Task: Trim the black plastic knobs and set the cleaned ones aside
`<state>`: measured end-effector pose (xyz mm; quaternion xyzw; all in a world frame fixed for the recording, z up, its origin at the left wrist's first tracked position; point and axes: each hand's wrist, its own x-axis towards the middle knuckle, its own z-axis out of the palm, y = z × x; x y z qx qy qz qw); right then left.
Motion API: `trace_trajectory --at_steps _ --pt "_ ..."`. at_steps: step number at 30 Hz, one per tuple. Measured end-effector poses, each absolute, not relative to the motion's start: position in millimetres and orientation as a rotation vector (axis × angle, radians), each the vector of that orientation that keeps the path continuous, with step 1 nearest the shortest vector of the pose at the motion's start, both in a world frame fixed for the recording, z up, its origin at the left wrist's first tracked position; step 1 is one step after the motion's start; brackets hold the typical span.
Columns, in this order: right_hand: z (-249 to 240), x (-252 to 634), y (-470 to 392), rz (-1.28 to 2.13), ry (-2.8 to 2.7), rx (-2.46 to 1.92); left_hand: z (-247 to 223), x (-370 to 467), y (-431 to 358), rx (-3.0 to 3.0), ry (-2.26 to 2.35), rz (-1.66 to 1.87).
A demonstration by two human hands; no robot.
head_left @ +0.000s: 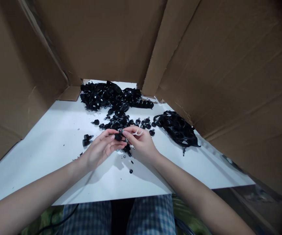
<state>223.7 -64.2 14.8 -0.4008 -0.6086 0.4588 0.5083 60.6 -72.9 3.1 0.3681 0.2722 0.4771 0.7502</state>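
Between the fingertips of my left hand [103, 146] is a small black knob [118, 136] with a metal stud. My right hand [141, 141] pinches at the stud end of that knob, and a thin white curved piece [137, 132] shows over its fingers. Both hands are close together above the white table. Just beyond them lies a cluster of black knobs with metal studs [117, 120]. Two more knobs [87, 140] rest to the left of my left hand. Below the hands are small rings and a small black round part [131, 171].
A large heap of black parts [101, 96] lies at the back of the white table [45, 130]. To the right sits a bundle of black rubbery pieces [176, 129]. Cardboard walls [101, 39] enclose the back and sides.
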Motion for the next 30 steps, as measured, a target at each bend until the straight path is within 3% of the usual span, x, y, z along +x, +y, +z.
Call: trace_trajectory --at_steps 12,30 --pt "10.2 233.8 -51.2 0.834 -1.381 -1.135 -1.2 56.7 -69.6 0.824 0.576 0.914" --pt "15.6 235.5 -58.5 1.009 -1.484 -0.764 0.4 53.8 -59.8 0.911 0.755 0.96"
